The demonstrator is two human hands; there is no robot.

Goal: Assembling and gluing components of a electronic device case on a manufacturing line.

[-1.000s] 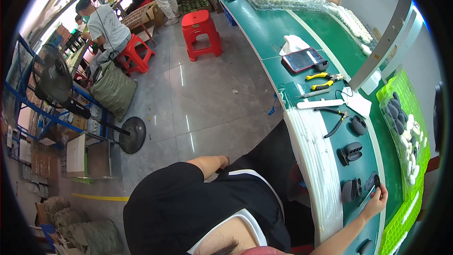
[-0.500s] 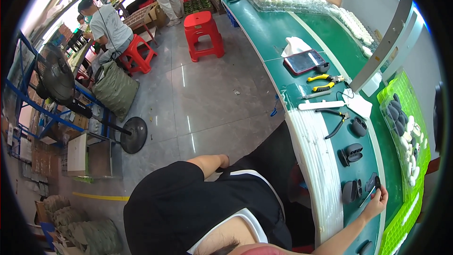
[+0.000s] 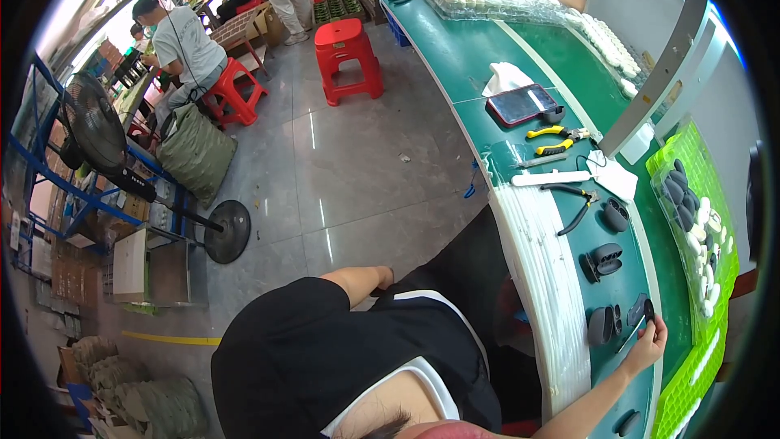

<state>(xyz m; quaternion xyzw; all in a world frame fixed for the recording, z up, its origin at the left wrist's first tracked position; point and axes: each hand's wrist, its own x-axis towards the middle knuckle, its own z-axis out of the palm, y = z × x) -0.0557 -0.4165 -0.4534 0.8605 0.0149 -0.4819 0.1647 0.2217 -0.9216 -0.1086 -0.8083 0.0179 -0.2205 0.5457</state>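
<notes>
At the right of the green table, my right hand (image 3: pixel 648 343) is closed. From its fingers a thin, pale, pointed tool (image 3: pixel 630 336) slants down toward the table, its kind too small to tell. By the fingertips is a small dark rounded piece (image 3: pixel 648 310), touching or nearly touching them. A flat dark-grey piece (image 3: pixel 635 309) lies beside it. Just left is an opened dark earbud-type case (image 3: pixel 601 326) with small dark parts (image 3: pixel 617 320) next to it. Away from the table, my left hand (image 3: pixel 385 278) lies by my dark-clothed leg, its fingers hidden.
Further along the table are dark cases (image 3: pixel 615 215), black-handled pliers (image 3: pixel 581 210), yellow-handled pliers (image 3: pixel 561 139), a white scraper-like tool (image 3: pixel 552 180) and a phone (image 3: pixel 522 105). A green tray (image 3: pixel 725 264) holds black and white pieces. A metal post (image 3: pixel 654 77) rises nearby. A fan (image 3: pixel 101 130) stands left.
The whole view has shifted very slightly. My right hand stays at nearly the same spot with the thin tool, and my left hand has not moved.
</notes>
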